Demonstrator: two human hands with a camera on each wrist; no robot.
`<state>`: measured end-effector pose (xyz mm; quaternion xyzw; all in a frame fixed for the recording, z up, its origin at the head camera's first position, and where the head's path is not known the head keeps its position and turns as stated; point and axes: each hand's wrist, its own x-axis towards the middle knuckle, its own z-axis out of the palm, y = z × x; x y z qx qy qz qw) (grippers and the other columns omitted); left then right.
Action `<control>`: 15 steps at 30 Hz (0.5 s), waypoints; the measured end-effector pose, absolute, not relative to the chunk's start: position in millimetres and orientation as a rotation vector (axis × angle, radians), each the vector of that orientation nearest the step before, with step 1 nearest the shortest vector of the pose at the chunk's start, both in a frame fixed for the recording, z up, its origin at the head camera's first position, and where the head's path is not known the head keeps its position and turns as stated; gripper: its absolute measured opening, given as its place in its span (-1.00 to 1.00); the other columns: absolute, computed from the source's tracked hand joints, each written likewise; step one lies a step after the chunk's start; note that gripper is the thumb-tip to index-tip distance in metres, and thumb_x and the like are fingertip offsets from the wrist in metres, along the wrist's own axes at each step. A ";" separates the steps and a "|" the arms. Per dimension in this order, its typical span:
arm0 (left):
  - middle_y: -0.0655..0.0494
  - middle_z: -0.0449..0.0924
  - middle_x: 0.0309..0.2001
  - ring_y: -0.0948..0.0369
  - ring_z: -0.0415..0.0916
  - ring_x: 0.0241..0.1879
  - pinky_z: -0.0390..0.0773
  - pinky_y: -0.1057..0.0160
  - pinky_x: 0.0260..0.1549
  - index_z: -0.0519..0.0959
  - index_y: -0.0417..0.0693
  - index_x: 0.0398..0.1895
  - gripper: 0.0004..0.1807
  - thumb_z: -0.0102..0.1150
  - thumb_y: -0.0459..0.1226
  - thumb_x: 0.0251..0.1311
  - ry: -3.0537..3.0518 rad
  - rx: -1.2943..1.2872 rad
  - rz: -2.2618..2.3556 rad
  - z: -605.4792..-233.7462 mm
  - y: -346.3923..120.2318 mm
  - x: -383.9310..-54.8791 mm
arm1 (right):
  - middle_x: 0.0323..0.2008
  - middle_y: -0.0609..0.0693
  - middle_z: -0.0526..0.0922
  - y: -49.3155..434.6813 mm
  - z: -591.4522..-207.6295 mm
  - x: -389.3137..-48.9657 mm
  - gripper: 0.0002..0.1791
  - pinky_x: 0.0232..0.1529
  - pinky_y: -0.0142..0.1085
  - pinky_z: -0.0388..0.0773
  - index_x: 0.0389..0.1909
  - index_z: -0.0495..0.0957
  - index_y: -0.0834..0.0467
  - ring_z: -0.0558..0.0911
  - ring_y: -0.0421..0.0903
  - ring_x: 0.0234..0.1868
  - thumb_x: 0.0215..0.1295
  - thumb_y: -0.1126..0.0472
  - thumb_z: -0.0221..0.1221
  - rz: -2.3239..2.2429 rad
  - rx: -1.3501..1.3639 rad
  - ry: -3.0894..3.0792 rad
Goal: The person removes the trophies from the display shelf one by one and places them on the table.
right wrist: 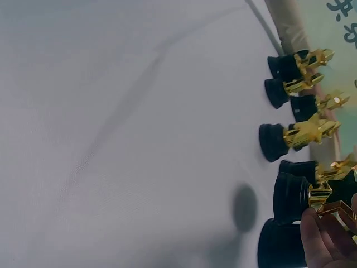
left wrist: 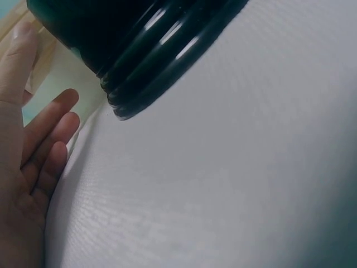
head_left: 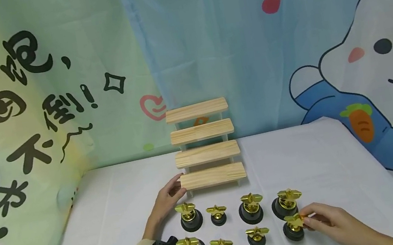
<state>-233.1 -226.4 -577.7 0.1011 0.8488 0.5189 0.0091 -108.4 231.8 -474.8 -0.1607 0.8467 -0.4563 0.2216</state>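
Observation:
On the table stand several small trophies with gold star tops and round black bases, in two rows. With fingertips and thumb, my right hand (head_left: 328, 222) pinches the gold star of the front-row rightmost trophy (head_left: 293, 234). The right wrist view shows this trophy (right wrist: 293, 198) upright relative to its neighbours, fingers at the star's lower part. My left hand (head_left: 166, 201) grips the left end of the lowest board of a four-tier wooden display stand (head_left: 212, 176), thumb and fingers at opposite edges. Its other fingers (left wrist: 53, 162) hang loosely bent in the left wrist view.
Right behind the pinched trophy stands a larger one (head_left: 284, 207). Another trophy (head_left: 191, 221) is close to my left wrist, its black base (left wrist: 162, 50) large in the left wrist view. A printed curtain (head_left: 232, 56) hangs behind the white-covered table (head_left: 296, 158).

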 end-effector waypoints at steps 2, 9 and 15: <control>0.00 0.66 0.03 0.23 0.61 -0.05 0.54 0.35 -0.09 0.37 0.13 0.37 -0.40 0.22 -0.08 0.27 2.649 0.309 1.622 -577.5 -226.1 -232.5 | -0.07 0.16 0.63 231.4 -479.5 -109.5 -0.61 -0.21 -0.34 0.64 0.01 0.49 0.31 0.68 -0.30 -0.21 0.42 0.05 0.09 -1.265 -0.437 2.325; -0.01 0.66 0.03 0.23 0.61 -0.06 0.54 0.36 -0.10 0.37 0.11 0.37 -0.40 0.23 -0.09 0.26 2.652 0.316 1.617 -576.4 -225.5 -231.5 | -0.07 0.15 0.62 230.4 -494.2 -110.6 -0.63 -0.18 -0.36 0.63 -0.03 0.51 0.29 0.68 -0.33 -0.19 0.41 0.04 0.09 -1.262 -0.442 2.299; 0.00 0.65 0.03 0.24 0.60 -0.07 0.53 0.37 -0.10 0.36 0.14 0.37 -0.41 0.23 -0.11 0.27 2.642 0.290 1.610 -575.8 -226.7 -232.5 | -0.06 0.21 0.61 230.9 -501.2 -111.6 -0.64 -0.16 -0.36 0.63 0.00 0.49 0.32 0.68 -0.33 -0.16 0.44 0.09 0.05 -1.281 -0.495 2.270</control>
